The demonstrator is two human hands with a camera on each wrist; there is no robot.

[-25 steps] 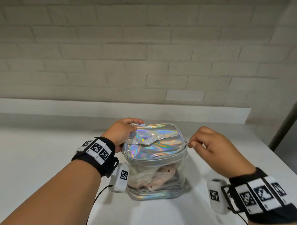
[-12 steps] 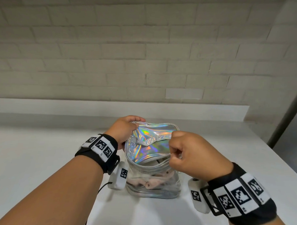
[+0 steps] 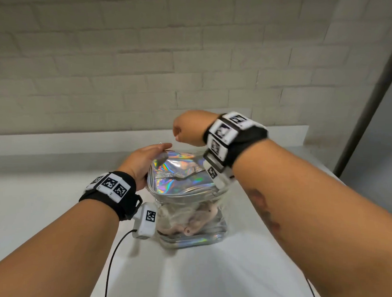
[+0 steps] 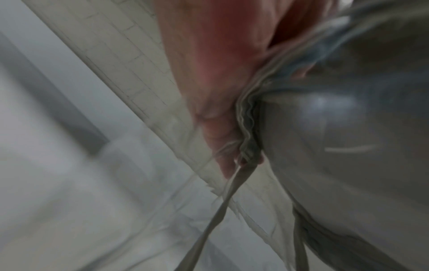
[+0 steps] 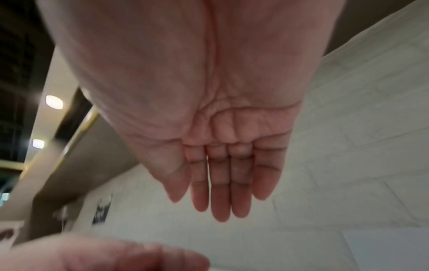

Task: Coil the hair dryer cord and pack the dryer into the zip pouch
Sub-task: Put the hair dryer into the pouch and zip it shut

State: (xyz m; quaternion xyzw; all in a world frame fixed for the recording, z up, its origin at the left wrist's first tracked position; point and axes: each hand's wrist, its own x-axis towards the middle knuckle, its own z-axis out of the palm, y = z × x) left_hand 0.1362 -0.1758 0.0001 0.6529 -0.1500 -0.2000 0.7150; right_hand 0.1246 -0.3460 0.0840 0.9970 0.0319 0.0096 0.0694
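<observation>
The zip pouch (image 3: pixel 180 181) stands on the white table, with a holographic lid and clear sides. The pink hair dryer (image 3: pixel 201 217) lies inside it, seen through the clear wall. My left hand (image 3: pixel 145 160) grips the pouch's top left edge, thumb on the lid. In the left wrist view the left hand (image 4: pixel 209 73) presses against the wavy zip seam of the pouch (image 4: pixel 336 128), blurred. My right hand (image 3: pixel 185 129) hangs above the pouch's far side, off it. The right wrist view shows the right hand (image 5: pixel 220 183) flat with straight fingers, holding nothing.
The white table (image 3: pixel 55 199) ends in a raised ledge (image 3: pixel 57 141) below a pale brick wall. Its right edge (image 3: pixel 336 175) runs close to my right forearm, with a dark post (image 3: pixel 370 99) beyond. A black cable (image 3: pixel 113 256) trails from my left wrist camera.
My right hand pinched something at the pouch's rim and drew it from the right side toward the front, then let go and rose above the pouch's back. My left hand stayed on the pouch.
</observation>
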